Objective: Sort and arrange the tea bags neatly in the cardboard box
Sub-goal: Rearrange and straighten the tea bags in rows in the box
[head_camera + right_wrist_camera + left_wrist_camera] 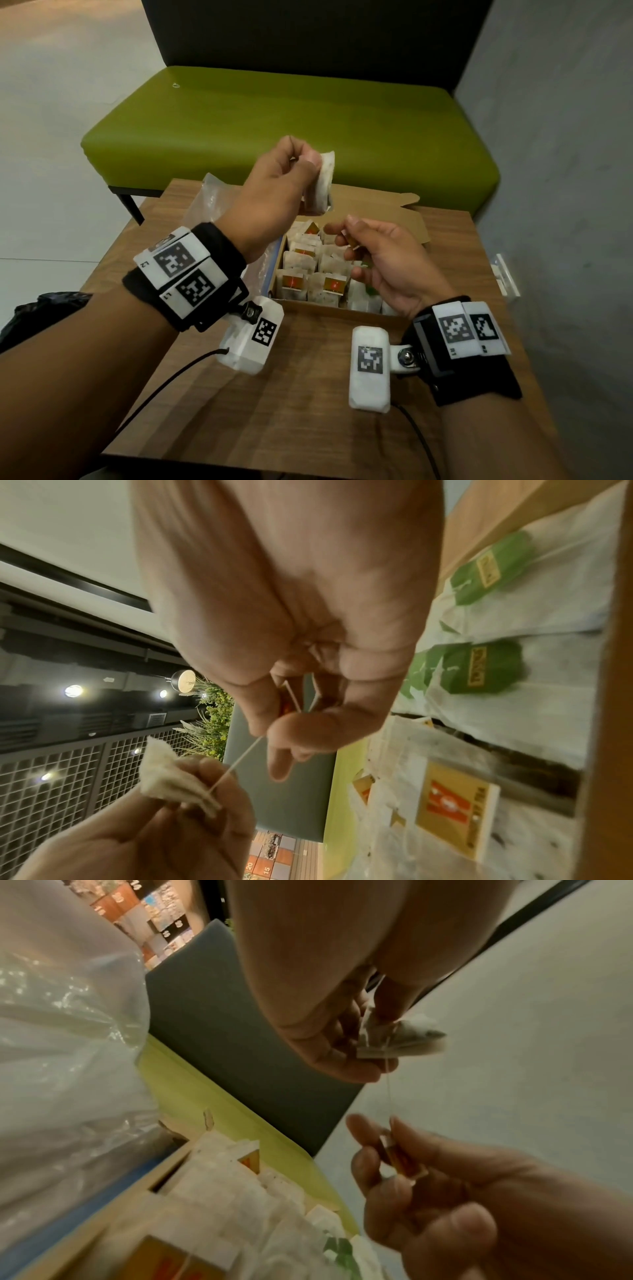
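My left hand (301, 162) is raised above the open cardboard box (329, 307) and pinches a white tea bag (322, 185) by its top. In the left wrist view the tea bag (404, 1039) hangs from those fingers with a thin string (388, 1091) running down. My right hand (356, 240) pinches the orange paper tag (404, 1161) at the string's end, just above the box. The right wrist view shows the tag (291, 702) between thumb and fingers and the tea bag (171, 777) in the left hand. Several tea bags with orange and green tags stand in rows inside the box.
The box sits on a small wooden table (308, 394), its flap (383, 219) folded back. A clear plastic bag (212, 202) lies left of the box. A green bench (291, 130) stands behind the table, a grey wall (565, 171) to the right.
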Motion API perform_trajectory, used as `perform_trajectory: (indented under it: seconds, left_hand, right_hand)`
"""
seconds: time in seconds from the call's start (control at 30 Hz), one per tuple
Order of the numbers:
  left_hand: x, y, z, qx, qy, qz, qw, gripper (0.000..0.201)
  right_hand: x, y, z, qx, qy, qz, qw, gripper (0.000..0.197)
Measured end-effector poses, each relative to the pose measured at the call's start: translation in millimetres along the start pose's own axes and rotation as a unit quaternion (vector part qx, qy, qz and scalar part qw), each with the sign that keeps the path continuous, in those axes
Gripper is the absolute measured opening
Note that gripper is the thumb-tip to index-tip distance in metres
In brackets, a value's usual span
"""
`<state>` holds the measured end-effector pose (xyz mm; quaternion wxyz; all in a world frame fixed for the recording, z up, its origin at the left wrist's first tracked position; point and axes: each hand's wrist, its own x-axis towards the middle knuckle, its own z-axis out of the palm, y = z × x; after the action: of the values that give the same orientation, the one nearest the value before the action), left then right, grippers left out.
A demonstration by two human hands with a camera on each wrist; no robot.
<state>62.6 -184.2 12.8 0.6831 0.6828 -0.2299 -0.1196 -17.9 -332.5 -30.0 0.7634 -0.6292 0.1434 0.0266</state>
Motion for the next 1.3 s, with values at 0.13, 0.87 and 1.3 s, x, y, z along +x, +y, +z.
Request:
perform_trajectory:
  seconds: [0.13,0.87,1.3]
  left_hand:
    - [-4.1,-15.3,2.9,0.153,-0.035,0.065,0.986,0.012]
    - [-6.1,-21.3,-8.5,0.081,-0.012,-0.013,0.997,0.013]
    - [-1.6,-9.1,-8.5,0.022,0.010,-0.009,1.000,0.012]
  right_hand:
    - [1.7,-0.7,2.2,0.016,0.040,-0.019,0.999,0.024]
    - [-0.9,-1.7,-6.1,-0.050,0.067,-0.119,0.989,0.037]
    - [2.7,12.6,14.9,-0.197,-0.066,-0.147,0.967,0.008]
